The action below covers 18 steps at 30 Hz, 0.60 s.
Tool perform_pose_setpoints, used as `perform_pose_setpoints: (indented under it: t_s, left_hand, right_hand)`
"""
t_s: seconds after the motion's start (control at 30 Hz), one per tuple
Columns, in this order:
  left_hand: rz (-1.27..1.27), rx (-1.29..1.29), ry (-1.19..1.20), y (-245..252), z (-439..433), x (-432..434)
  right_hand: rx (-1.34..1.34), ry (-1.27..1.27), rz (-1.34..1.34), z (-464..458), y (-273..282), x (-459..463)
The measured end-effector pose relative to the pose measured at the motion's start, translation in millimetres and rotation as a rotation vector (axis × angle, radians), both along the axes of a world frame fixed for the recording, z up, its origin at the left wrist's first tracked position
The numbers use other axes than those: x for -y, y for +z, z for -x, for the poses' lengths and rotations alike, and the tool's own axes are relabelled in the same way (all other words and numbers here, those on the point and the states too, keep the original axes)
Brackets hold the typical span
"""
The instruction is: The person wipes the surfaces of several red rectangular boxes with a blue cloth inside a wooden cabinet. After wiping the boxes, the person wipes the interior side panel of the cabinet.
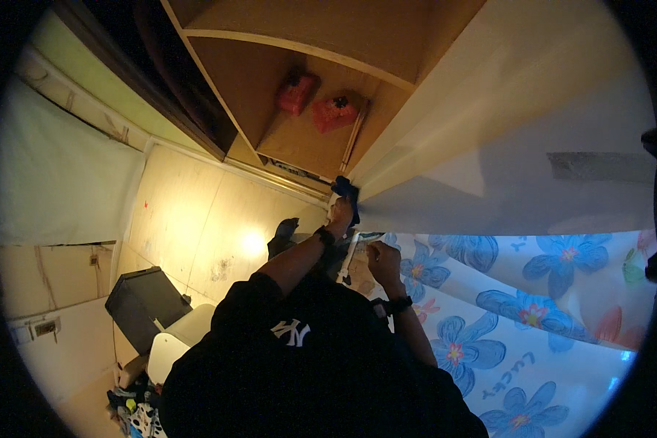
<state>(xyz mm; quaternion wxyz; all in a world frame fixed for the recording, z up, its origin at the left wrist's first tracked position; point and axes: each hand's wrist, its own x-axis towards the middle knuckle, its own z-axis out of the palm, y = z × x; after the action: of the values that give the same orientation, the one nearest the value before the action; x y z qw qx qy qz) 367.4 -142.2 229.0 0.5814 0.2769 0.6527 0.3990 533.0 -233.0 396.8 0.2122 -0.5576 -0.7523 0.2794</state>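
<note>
My left hand (340,212), with a dark band on its wrist, is closed on a dark blue cloth (347,191) beside the lower corner of a wooden cabinet. To the right and nearer my body, my right hand (384,263) is raised with curled fingers, and no object shows in it. A dark band is around that wrist too. Between my arms, partly hidden by them, are a pale strip (350,254) and some dark material that I cannot make out.
The open wooden cabinet (295,41) holds two red packages (297,94). A white panel (498,180) stands at the right, above a flower-patterned fabric (525,306). Over on the left are a dark box (148,309), a white chair or stool (178,339) and a heap of clothes (137,410).
</note>
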Motion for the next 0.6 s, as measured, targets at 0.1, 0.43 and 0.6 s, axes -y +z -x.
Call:
perform_pose_setpoints:
  t_s: [0.1,0.43,0.6]
  left_hand:
    - [0.034,0.262,0.227,-17.5,-5.3,-7.3]
    - [-0.345,-0.364,0.076,237.4,6.2,16.4]
    - [-0.784,-0.458,0.109,358.8,14.6,27.2]
  right_hand:
    - [0.01,-0.036,0.092,-5.0,2.9,6.7]
    - [-0.053,-0.008,-0.013,-4.8,-15.5,19.9]
    - [-0.122,0.028,-0.11,8.6,-13.3,15.6]
